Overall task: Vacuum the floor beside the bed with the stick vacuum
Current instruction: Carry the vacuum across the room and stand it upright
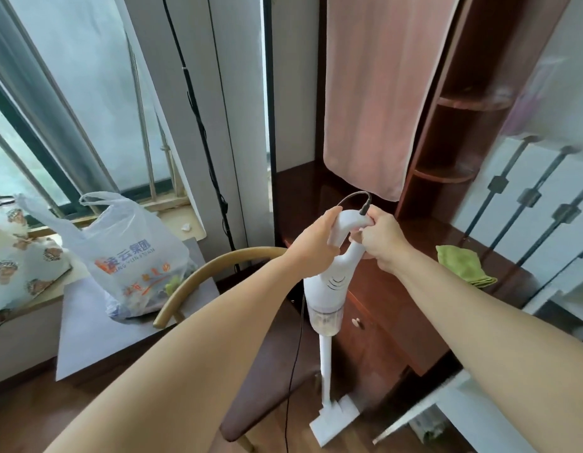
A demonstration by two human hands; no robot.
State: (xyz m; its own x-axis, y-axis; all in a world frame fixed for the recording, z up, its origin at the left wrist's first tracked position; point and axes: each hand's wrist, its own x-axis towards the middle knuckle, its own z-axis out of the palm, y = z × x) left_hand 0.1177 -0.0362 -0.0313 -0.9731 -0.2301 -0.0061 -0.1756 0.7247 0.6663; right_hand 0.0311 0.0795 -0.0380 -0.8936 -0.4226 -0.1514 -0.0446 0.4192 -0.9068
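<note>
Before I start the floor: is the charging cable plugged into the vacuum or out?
Plugged in: the cable's plug sits in the top of the stick vacuum handle, beside the right hand.

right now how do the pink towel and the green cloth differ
The pink towel hangs flat and spread out against the wooden cabinet, while the green cloth lies crumpled on the dark wooden desktop. The pink towel shows far more area than the green cloth. The towel hangs behind the hands on the stick vacuum; the cloth lies off to the right of them. Both are soft fabric, and no hand touches either.
</note>
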